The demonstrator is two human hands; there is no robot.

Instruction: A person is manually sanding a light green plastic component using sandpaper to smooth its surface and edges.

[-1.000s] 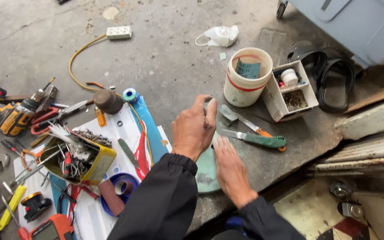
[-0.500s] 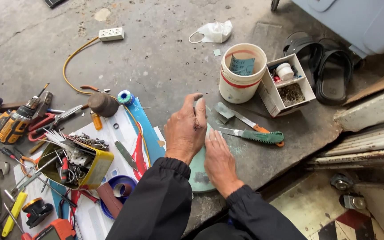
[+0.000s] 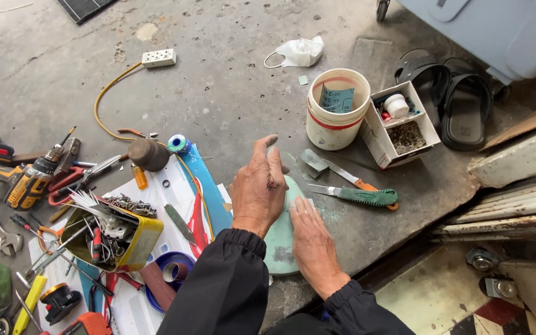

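I observe the left hand (image 3: 259,189) raised over a pale green oval plate (image 3: 282,239) that lies flat on the concrete floor (image 3: 218,93). Its fingers (image 3: 267,155) are extended, nearly straight and close together, gripping nothing. The right hand (image 3: 311,239) rests palm down on the plate's right edge, fingers flat and slightly spread, pressing rather than clasping. Just beyond the plate lie a green-handled knife (image 3: 358,195) and an orange-handled scraper (image 3: 336,170). A white bucket (image 3: 337,118) stands farther off.
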